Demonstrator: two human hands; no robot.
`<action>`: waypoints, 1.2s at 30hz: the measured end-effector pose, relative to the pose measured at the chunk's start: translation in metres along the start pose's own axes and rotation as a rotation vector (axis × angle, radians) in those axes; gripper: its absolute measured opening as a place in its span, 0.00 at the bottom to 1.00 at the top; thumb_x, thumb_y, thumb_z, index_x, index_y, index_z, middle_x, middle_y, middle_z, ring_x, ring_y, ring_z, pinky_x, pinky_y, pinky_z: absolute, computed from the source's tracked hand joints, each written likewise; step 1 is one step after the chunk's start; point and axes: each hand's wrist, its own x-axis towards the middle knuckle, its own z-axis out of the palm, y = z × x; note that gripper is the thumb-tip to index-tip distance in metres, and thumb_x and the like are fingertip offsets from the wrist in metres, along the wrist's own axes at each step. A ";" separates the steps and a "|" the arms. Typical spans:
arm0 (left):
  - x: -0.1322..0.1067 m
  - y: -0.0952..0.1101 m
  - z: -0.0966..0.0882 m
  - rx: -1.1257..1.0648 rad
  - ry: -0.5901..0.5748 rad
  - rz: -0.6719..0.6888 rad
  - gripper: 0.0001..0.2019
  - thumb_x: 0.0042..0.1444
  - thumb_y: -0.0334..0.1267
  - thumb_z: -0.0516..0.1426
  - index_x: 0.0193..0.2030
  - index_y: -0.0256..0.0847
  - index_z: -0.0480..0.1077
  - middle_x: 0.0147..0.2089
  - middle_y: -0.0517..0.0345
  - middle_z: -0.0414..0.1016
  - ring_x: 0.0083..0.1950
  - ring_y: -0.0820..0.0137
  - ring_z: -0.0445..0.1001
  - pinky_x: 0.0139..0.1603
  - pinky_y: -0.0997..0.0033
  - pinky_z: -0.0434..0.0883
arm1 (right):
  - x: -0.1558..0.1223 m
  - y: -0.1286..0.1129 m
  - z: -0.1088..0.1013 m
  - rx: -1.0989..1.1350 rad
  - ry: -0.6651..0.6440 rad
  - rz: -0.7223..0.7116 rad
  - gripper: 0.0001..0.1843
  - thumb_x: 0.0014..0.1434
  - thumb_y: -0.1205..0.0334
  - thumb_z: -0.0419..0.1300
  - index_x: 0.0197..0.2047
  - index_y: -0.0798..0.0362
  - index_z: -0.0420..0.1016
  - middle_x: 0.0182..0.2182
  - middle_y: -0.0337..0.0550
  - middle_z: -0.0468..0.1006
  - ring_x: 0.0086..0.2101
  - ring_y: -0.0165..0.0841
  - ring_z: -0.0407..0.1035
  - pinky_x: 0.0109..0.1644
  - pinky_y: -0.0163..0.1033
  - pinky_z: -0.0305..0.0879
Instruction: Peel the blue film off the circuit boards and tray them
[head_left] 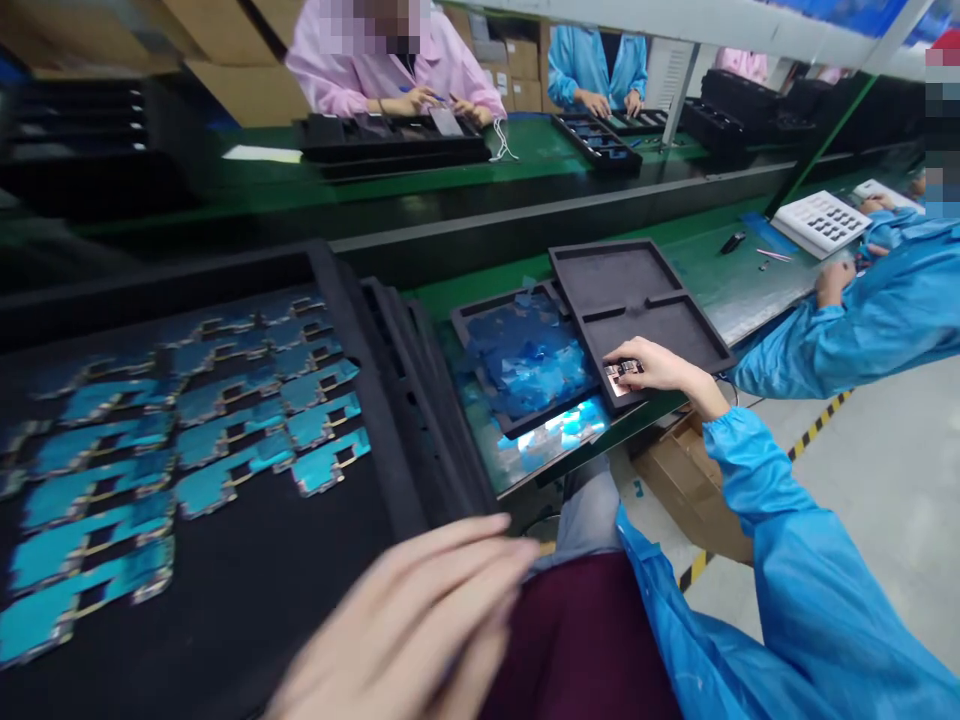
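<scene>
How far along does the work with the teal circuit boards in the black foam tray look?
Done, it seems: rows of teal circuit boards lie seated in a black foam tray. In hand: the right hand pinches a small metallic part over a dark grey divided tray, while the blurred left hand hovers near the boards. Remaining: the grey tray's compartments show no boards, and crumpled blue film fills the neighbouring tray.

R hand [658, 366] on PCB [624, 378] in black tray [694, 335], L hand [405, 625] blurred
</scene>
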 end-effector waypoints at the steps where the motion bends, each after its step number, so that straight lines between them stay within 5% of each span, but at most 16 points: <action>1: 0.009 0.001 0.024 0.040 0.006 0.064 0.25 0.65 0.30 0.64 0.64 0.60 0.82 0.53 0.55 0.89 0.56 0.53 0.85 0.56 0.52 0.84 | 0.007 -0.002 -0.001 -0.005 -0.040 0.004 0.24 0.59 0.68 0.71 0.59 0.51 0.83 0.54 0.48 0.86 0.54 0.42 0.78 0.63 0.48 0.73; 5: 0.038 -0.007 0.103 0.033 -0.012 0.110 0.17 0.72 0.30 0.59 0.61 0.49 0.82 0.51 0.52 0.88 0.57 0.55 0.84 0.58 0.55 0.82 | 0.029 0.001 -0.008 0.091 -0.189 0.154 0.18 0.54 0.72 0.72 0.48 0.54 0.85 0.39 0.42 0.87 0.36 0.35 0.80 0.43 0.37 0.74; 9: 0.051 -0.026 0.135 -0.066 -0.033 0.049 0.14 0.74 0.33 0.58 0.59 0.48 0.81 0.52 0.51 0.86 0.58 0.56 0.83 0.61 0.56 0.80 | 0.044 0.018 -0.024 0.398 -0.300 0.332 0.10 0.52 0.70 0.74 0.39 0.53 0.83 0.29 0.37 0.85 0.27 0.31 0.78 0.32 0.33 0.70; 13: 0.069 -0.056 0.155 -0.077 0.096 -0.109 0.13 0.74 0.34 0.57 0.56 0.48 0.82 0.53 0.49 0.85 0.57 0.55 0.82 0.60 0.54 0.78 | 0.053 0.039 -0.029 0.639 0.008 0.498 0.12 0.48 0.65 0.80 0.34 0.55 0.84 0.30 0.42 0.87 0.31 0.32 0.80 0.32 0.30 0.72; 17: 0.087 -0.080 0.174 -0.053 0.183 -0.160 0.14 0.73 0.34 0.56 0.57 0.46 0.82 0.55 0.46 0.83 0.61 0.53 0.78 0.64 0.51 0.75 | 0.061 0.046 -0.008 0.822 0.362 0.639 0.15 0.49 0.61 0.83 0.33 0.55 0.83 0.31 0.44 0.86 0.30 0.29 0.79 0.36 0.31 0.78; 22: 0.099 -0.093 0.190 -0.017 0.162 -0.186 0.15 0.73 0.36 0.56 0.61 0.45 0.80 0.59 0.44 0.81 0.63 0.51 0.76 0.68 0.48 0.72 | 0.080 0.040 0.024 0.846 0.539 0.687 0.16 0.51 0.62 0.83 0.32 0.55 0.80 0.29 0.43 0.85 0.31 0.30 0.81 0.43 0.35 0.84; 29: 0.109 -0.104 0.211 0.093 0.059 -0.160 0.23 0.68 0.41 0.64 0.69 0.44 0.76 0.71 0.35 0.72 0.72 0.41 0.69 0.73 0.36 0.66 | 0.091 0.026 0.038 0.701 0.641 0.795 0.06 0.63 0.63 0.71 0.37 0.52 0.78 0.35 0.42 0.86 0.39 0.35 0.83 0.50 0.39 0.82; 33: 0.111 -0.108 0.213 0.089 0.056 -0.160 0.24 0.67 0.42 0.64 0.69 0.43 0.75 0.70 0.34 0.72 0.72 0.41 0.69 0.74 0.36 0.66 | 0.095 0.008 0.036 0.150 0.534 0.782 0.02 0.67 0.61 0.66 0.42 0.49 0.80 0.44 0.47 0.86 0.51 0.45 0.79 0.60 0.49 0.76; 36: 0.112 -0.110 0.210 0.127 0.051 -0.158 0.24 0.66 0.43 0.65 0.68 0.42 0.75 0.70 0.34 0.71 0.73 0.41 0.68 0.74 0.36 0.66 | 0.089 0.000 0.031 -0.164 0.449 0.706 0.10 0.70 0.57 0.65 0.49 0.53 0.81 0.56 0.58 0.81 0.60 0.52 0.71 0.60 0.52 0.74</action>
